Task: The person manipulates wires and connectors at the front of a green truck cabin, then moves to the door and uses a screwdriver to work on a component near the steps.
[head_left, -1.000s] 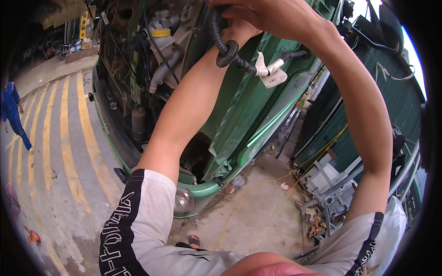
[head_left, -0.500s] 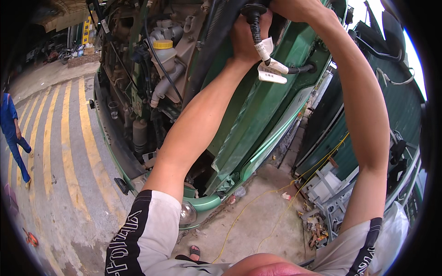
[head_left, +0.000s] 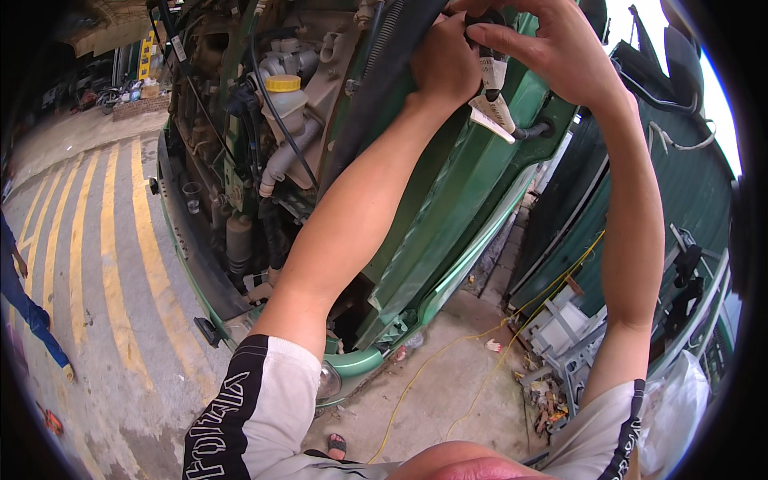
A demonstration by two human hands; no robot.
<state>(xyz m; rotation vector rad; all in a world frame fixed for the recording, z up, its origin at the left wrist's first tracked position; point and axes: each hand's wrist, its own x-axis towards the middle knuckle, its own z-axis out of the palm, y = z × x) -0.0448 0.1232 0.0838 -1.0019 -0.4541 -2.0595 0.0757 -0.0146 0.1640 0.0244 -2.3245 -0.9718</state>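
Observation:
At the top centre, a black wiring harness (head_left: pixel 491 62) with a rubber grommet hangs between my hands, white paper tags (head_left: pixel 494 114) wrapped round it. My right hand (head_left: pixel 556 50) pinches the grommet, its thumb laid across from the right. My left hand (head_left: pixel 446 64) is closed right beside it, fingers curled toward the harness; what lies inside them is hidden. Both hands are above a green vehicle panel (head_left: pixel 436 212), where the harness's lower end enters a hole through a black sleeve.
Left of my left arm lies the engine bay, with a yellow-capped reservoir (head_left: pixel 286 104) and hoses. A person in blue (head_left: pixel 36 316) walks on the striped pavement at far left. Yellow cords (head_left: pixel 416 376) cross the ground by a metal frame (head_left: pixel 572 348) and debris on the right.
My right hand has come down onto the grommet, its thumb now in view. The grommet and tags have shifted right. My left hand has moved slightly right; the person in blue is nearer.

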